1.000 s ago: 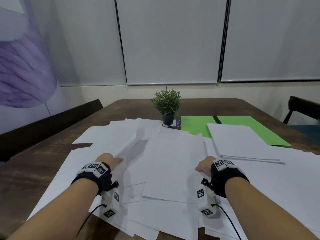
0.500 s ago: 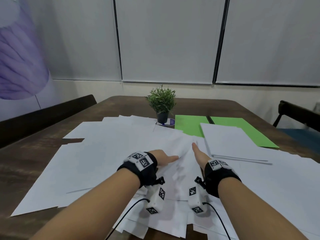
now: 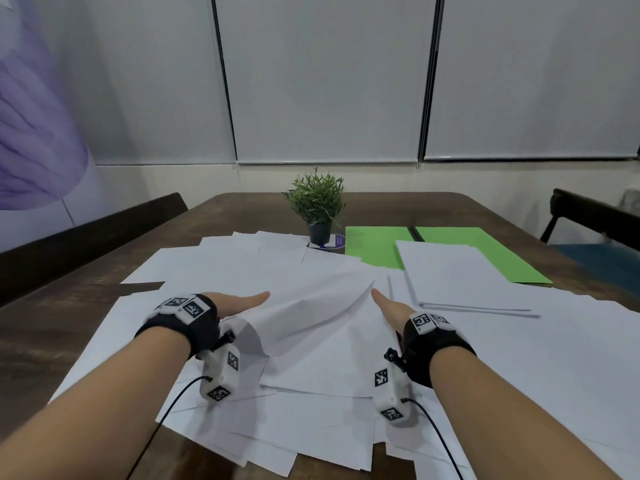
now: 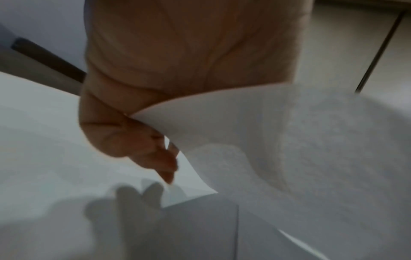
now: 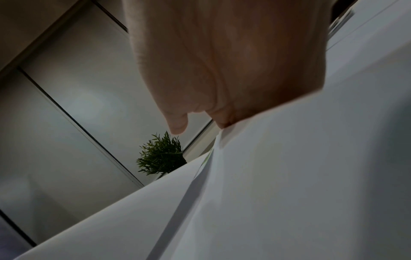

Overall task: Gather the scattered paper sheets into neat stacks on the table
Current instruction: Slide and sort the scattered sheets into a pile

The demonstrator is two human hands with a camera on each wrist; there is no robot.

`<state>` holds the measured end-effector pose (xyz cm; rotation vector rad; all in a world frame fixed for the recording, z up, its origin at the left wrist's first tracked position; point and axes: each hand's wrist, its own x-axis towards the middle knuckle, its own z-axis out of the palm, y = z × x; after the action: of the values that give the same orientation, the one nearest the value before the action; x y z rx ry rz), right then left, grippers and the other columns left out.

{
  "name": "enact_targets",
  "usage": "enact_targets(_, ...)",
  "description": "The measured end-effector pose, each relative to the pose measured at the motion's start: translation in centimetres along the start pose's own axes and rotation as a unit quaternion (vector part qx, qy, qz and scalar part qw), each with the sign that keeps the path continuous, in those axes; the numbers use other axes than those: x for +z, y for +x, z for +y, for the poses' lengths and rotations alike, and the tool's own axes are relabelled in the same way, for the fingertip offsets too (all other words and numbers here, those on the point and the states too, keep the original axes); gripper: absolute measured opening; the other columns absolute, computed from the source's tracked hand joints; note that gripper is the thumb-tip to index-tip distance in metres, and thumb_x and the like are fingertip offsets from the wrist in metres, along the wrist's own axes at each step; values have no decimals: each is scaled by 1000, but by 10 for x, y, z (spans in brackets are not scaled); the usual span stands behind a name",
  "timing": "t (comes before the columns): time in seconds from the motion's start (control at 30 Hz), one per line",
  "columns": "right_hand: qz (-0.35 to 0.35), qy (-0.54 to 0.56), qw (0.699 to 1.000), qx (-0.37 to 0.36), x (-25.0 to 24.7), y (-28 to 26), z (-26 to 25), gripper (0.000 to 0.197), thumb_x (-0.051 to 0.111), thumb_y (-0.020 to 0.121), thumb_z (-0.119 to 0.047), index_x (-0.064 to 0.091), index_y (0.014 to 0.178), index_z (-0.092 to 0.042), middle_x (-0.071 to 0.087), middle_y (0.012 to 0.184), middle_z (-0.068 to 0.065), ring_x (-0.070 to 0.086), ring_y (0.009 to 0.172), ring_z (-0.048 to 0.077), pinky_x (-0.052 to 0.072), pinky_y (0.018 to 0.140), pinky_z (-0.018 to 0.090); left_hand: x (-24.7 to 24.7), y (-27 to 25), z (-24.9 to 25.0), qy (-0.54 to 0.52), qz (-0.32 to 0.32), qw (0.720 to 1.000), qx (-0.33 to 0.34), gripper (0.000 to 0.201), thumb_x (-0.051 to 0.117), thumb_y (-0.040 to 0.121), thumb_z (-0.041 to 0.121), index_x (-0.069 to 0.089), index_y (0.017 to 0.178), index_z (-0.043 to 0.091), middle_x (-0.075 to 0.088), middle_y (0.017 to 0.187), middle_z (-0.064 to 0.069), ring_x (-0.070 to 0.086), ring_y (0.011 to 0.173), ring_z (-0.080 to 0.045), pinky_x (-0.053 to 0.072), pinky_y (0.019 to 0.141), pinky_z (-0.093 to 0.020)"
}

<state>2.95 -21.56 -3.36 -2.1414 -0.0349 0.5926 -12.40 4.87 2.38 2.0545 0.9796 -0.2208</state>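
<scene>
I have both hands edge-on against the white paper sheets (image 3: 322, 327) in the middle of the worktop (image 3: 52, 327), one on each flank of the bundle. My left hand (image 3: 239, 303) has its fingers straight, thumb side up. In the left wrist view the sheets bow up and ride against its palm, with the fingertips (image 4: 167, 174) down near the paper beneath. My right hand (image 3: 389, 306) mirrors it, fingers straight, and the right wrist view shows a sheet edge pressed into the base of its fingers (image 5: 224, 121). Neither grip pinches anything; both are flat and pushing.

What the next move turns on: the bundle lies between the two grips, buckled into a ridge that runs diagonally away from me, toward the right grip's fingertips. Both hands look about equally near it. More loose sheets spread outside each grip. A squared stack (image 3: 450, 271) sits beyond the right grip, overlapping the green sheets (image 3: 377, 244), with the potted plant (image 3: 318, 202) further off.
</scene>
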Motion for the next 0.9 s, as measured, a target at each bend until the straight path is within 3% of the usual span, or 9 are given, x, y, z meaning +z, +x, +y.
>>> enact_targets(0.07,-2,-2,1000,0,0,-1,1,86,29,90,-72,34,147,-8,36,151,15,39,135,32,28,114,43,1,-2,3,-40,-22,999,2,69,79,60,62,61,102,10,68,93,-10,63,82,-24,50,74,-29)
enact_targets(0.17,-7,4,1000,3,-2,-1,0,89,24,89,-74,34,147,-8,37,151,15,40,134,32,28,114,43,1,-10,20,-78,-32,996,-11,43,78,73,42,53,69,7,52,41,-2,46,32,-13,35,38,-13)
enact_targets(0.3,0,29,1000,8,-3,-3,0,90,17,90,-73,26,150,-8,28,155,15,32,140,32,22,117,42,-6,7,33,-204,-18,977,59,64,94,46,37,64,93,8,66,84,-5,58,68,-14,48,55,-18)
enact_targets(0.43,19,88,996,15,-3,0,2,92,16,88,-76,23,151,-10,24,157,15,29,142,33,21,117,44,-3,4,52,-406,-35,908,95,12,72,84,17,64,89,11,71,84,-2,65,58,-7,50,43,-14)
enact_targets(0.53,36,109,993,11,-1,2,3,114,13,69,-93,28,150,-15,30,155,14,35,138,34,26,116,46,15,2,49,-343,-17,936,79,18,75,81,19,62,88,10,64,94,-6,57,64,-12,49,40,-15)
enact_targets(0.63,29,91,995,14,-3,13,11,155,8,25,-107,30,150,-19,34,153,12,40,134,35,29,114,47,46,-2,32,-203,1,978,49,25,71,85,20,54,74,6,56,71,-8,53,59,-18,48,44,-21)
enact_targets(0.73,-3,52,999,6,-3,10,10,109,27,71,-91,34,148,-14,36,151,14,42,133,33,31,113,44,71,-5,21,-72,-46,996,13,39,67,86,41,57,78,4,64,71,-12,61,67,-27,53,71,-34)
enact_targets(0.8,-2,-35,999,1,-4,12,12,83,53,80,-71,47,138,-12,50,139,13,53,118,31,42,101,35,71,1,18,-7,-52,998,15,53,58,85,59,57,81,6,66,83,-15,61,78,-28,51,84,-38)
enact_targets(0.9,8,-204,979,15,-4,6,8,70,63,86,-52,46,138,-9,52,138,9,54,117,28,44,94,28,52,7,17,20,-27,999,19,59,47,87,65,57,90,7,58,89,-8,52,71,-21,45,66,-26)
